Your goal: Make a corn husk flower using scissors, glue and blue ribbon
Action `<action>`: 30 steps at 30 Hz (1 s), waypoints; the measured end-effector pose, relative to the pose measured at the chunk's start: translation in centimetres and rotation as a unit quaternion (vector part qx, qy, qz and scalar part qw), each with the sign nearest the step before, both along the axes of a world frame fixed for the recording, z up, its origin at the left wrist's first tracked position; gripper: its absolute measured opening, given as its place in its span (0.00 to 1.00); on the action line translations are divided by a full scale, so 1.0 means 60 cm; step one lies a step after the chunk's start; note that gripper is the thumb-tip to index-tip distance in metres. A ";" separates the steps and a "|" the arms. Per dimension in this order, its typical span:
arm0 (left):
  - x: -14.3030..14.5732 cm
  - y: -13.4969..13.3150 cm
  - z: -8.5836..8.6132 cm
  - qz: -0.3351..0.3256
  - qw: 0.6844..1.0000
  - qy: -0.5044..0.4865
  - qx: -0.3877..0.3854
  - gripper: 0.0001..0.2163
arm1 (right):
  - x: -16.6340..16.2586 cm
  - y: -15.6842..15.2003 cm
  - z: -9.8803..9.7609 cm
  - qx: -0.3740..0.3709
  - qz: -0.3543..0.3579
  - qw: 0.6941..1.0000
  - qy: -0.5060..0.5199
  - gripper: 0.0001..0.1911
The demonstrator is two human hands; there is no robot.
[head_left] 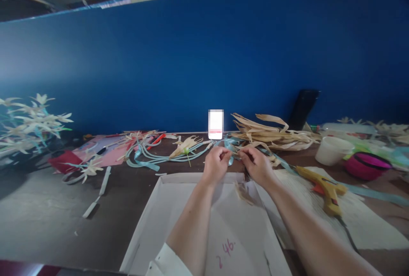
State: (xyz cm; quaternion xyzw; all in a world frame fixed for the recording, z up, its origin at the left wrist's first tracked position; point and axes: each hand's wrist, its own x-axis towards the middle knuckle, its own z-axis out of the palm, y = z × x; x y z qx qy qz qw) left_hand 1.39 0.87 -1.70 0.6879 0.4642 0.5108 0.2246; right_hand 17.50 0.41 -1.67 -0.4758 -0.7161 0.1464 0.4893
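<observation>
My left hand [216, 164] is closed in a pinch over the far edge of a shallow white box [191, 195]. What its fingers hold is too small to make out. Close beside it, my right hand [258, 164] also pinches, with a thin tan piece of dried husk [237, 151] at its fingertips. Pale blue ribbon [228, 143] lies just behind the fingers. Inside the box, below my right hand, rests a loose scrap of husk [243, 193]. A larger bundle of dried corn husks [271, 133] lies beyond my right hand.
A yellow glue gun [326, 188] lies on white paper at right, near a white cup [332, 150] and magenta container [367, 166]. A lit phone [216, 125] stands ahead. Blue-green cords [150, 156] and husk flowers [35, 118] are at left. A blue partition [191, 63] rises behind.
</observation>
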 end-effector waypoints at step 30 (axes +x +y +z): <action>0.005 0.005 -0.012 -0.021 0.999 -0.032 -0.013 0.09 | -0.008 -0.011 0.008 0.009 -0.004 1.000 -0.013 0.10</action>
